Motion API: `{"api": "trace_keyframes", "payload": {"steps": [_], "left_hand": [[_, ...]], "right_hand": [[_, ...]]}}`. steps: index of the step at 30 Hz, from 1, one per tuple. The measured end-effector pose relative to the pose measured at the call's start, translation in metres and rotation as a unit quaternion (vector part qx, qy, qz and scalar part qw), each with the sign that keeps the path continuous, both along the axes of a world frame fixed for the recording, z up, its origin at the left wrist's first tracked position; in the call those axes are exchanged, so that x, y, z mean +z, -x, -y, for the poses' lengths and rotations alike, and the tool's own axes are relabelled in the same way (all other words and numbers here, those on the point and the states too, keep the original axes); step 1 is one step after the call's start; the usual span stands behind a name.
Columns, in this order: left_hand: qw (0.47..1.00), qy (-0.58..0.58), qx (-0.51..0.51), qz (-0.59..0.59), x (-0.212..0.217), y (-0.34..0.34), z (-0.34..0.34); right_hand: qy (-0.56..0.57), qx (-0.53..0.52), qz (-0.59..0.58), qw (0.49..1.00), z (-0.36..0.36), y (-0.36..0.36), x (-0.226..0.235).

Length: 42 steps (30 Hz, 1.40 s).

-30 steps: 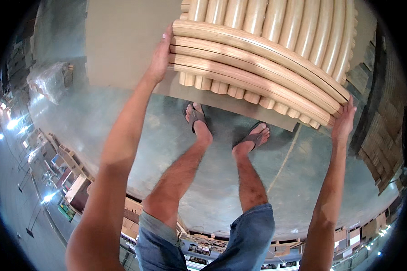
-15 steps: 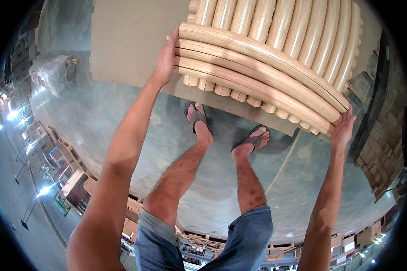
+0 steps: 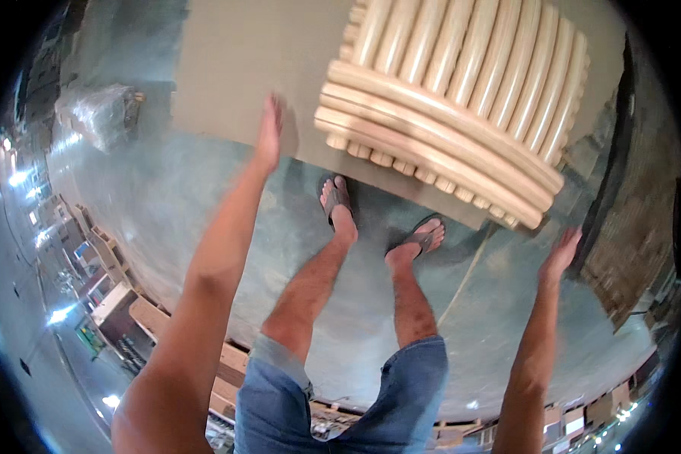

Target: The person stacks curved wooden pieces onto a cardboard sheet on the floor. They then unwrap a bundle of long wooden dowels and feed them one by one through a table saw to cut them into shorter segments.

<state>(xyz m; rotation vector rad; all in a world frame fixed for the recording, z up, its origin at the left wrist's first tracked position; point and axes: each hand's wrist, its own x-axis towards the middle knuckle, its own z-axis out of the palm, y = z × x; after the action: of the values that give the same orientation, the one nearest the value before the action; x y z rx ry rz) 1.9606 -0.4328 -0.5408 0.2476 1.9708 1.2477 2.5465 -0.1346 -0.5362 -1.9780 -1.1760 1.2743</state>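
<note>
A stack of rounded, light wooden poles [image 3: 439, 125] lies ahead of my feet, its layers crossing one another. Three poles run crosswise along the near edge on top of the lengthwise ones. My left hand [image 3: 271, 132] hangs in the air off the left ends of these poles, apart from them, fingers stretched out. Beyond their right ends, slightly nearer to me, my right hand [image 3: 560, 253] is also apart from the wood and open. Both hands hold nothing.
Beneath the stack lies a brown cardboard sheet [image 3: 227, 76] on the grey-green floor [image 3: 174, 219]. A plastic-wrapped bundle [image 3: 98, 117] stands at the far left. Brown woven-looking sheets [image 3: 632, 250] lie at the right. My sandalled feet [image 3: 337, 200] stand close to the cardboard edge.
Both hands have let go of the ends of the crosswise poles and drawn back toward me. The poles stay on the stack.
</note>
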Motion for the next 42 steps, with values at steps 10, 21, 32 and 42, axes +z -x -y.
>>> {"api": "trace_keyframes", "payload": {"steps": [10,21,32,42], "left_hand": [[0.869,0.441,-0.052,0.218,0.318,-0.273,0.482],[0.894,0.188,0.264,0.309,0.393,-0.172,0.548],[0.943,0.058,0.315,0.088,0.503,0.195,0.57],[0.91,0.179,0.317,0.197,0.432,0.359,0.656]], "right_hand": [[0.387,0.367,-0.018,0.846,0.302,-0.238,0.235],[0.286,0.374,0.059,0.88,0.369,0.121,0.393],[0.266,0.39,0.102,0.876,0.426,0.47,0.446],[0.126,0.572,0.056,0.809,0.462,0.732,0.359]]}}
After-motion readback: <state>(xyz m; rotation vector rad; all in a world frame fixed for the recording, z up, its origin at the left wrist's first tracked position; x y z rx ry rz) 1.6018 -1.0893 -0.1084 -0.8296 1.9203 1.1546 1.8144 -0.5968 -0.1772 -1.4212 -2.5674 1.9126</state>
